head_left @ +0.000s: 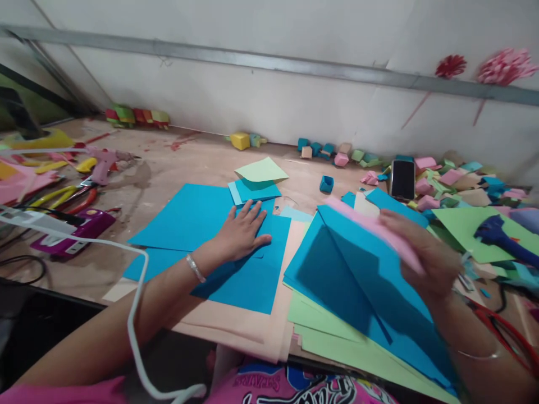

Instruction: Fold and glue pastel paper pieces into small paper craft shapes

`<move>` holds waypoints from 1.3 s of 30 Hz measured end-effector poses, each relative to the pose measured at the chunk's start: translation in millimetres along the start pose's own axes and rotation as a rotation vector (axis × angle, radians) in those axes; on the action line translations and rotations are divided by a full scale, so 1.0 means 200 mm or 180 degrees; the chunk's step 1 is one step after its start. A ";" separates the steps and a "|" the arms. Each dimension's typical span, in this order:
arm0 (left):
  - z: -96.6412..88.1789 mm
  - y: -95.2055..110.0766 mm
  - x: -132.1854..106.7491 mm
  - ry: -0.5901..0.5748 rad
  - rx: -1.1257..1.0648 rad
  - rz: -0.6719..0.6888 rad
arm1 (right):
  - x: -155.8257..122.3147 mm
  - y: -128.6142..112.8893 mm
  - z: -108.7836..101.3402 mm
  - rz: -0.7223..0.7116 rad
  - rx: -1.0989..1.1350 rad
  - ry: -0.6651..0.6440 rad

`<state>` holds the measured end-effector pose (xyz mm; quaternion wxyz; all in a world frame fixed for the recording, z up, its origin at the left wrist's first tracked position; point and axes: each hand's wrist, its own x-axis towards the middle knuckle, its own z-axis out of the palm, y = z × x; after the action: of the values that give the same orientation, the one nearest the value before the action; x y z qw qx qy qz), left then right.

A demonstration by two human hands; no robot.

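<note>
Blue paper lies beneath the person's left hand [242, 231], which rests flat and ungrasping with its fingers spread, the fingertips at the near edge of a small blue piece [260, 189]. Under that palm is a blue sheet [256, 292], overlapping another blue sheet [177, 216] farther off to the left; peach paper [227, 328] shows below them at the near edge of the table [164, 151]. A pale green piece [263, 170] sits on the small blue one. The right hand [425, 255] grips a pink piece [379, 227], blurred and tilted, over a blue stack [311, 269] to the right, its shadow falling across the top. Light green sheets [328, 334] stick out from under that stack. Beyond the right hand, a phone [403, 180] stands amid folded paper pieces [457, 179] in pink, green, peach and blue. At the left are a pink glue gun [103, 164], yellow-handled pliers [54, 196] and a white cable [137, 308] hanging in front of the left forearm.
</note>
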<state>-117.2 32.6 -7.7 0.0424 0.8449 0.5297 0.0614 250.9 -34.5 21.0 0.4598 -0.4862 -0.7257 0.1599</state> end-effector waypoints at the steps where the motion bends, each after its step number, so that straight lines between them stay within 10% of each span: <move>1: -0.01 0.02 0.00 0.0086 -0.0014 -0.0003 | 0.00 0.01 0.04 -0.0625 -0.0138 -0.0312; 6: -0.06 0.17 0.00 0.0213 -0.0314 0.0756 | 0.01 0.09 0.21 -0.1536 -0.0886 -0.1606; 14: -0.05 0.42 0.01 0.0014 -0.0342 0.1869 | 0.00 0.05 0.18 -0.1323 -0.0902 -0.1791; 25: 0.09 0.50 -0.03 0.0621 -0.0704 0.2009 | 0.01 0.03 0.20 -0.0157 -0.0366 -0.1582; 39: 0.13 0.49 -0.02 0.0289 -0.0815 0.1848 | -0.02 0.02 0.23 -0.0077 -0.0353 -0.1681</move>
<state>-27.7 -14.6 -19.6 0.1054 0.9450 0.2558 0.1746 216.8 -26.9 -8.2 0.2291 -0.4434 -0.8339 0.2357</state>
